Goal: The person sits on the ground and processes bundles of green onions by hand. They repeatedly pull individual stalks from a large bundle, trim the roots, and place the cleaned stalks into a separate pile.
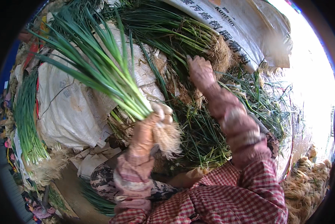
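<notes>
My left hand [146, 130], in a soiled glove, grips a bunch of green onions [122, 86] by its white lower stems. The green leaves fan out to the upper left, and the pale roots [167, 137] hang below the fist. Farther up and to the right, my right hand [201, 71] reaches into a pile of green onions [184, 33] with its fingers curled against the stalks. Whether it holds a stalk is hidden by the hand itself. The pile's brown, shaggy roots [222, 53] lie just beside that hand.
White woven sacks [64, 103] lie at the left and a printed one [248, 30] at the upper right. Loose leaf trimmings [201, 137] cover the ground before me. Another green onion bundle [29, 120] lies far left; many rooted bundles [304, 184] are stacked lower right.
</notes>
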The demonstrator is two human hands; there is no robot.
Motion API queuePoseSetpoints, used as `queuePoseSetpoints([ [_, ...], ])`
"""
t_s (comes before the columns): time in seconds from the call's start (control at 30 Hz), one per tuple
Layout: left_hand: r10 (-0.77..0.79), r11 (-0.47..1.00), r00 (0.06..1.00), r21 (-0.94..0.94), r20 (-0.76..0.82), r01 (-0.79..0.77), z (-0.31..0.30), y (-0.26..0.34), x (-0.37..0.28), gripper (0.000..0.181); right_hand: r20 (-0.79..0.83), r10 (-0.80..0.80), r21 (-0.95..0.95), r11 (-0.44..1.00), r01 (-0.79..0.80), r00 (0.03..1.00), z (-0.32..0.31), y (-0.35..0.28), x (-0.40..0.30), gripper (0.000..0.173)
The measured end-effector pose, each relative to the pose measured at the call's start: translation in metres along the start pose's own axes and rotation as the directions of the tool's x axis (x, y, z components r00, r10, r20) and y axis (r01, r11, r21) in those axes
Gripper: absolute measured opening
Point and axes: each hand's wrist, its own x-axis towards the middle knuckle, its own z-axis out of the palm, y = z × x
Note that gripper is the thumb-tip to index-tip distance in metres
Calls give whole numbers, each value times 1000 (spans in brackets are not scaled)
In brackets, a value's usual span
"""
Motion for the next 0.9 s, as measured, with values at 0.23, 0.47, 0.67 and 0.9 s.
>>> queuePoseSetpoints([
  [0.23,-92,966,975,-255,-202,39,8,-49,-16,20,548,129,836,-102,-539,826,-34,-21,-55,23],
  [0.47,-253,915,905,-388,-343,109,15,-86,-29,24,756,181,533,-728,-431,629,-74,-65,-93,11],
  [0.67,-256,899,948,-408,-189,162,12,-84,-46,25,868,-52,307,-726,-615,494,-70,-44,-85,12],
  [0.9,-325,802,934,-567,-149,188,7,-78,-48,38,758,89,605,-466,-645,646,-62,-100,-134,11],
])
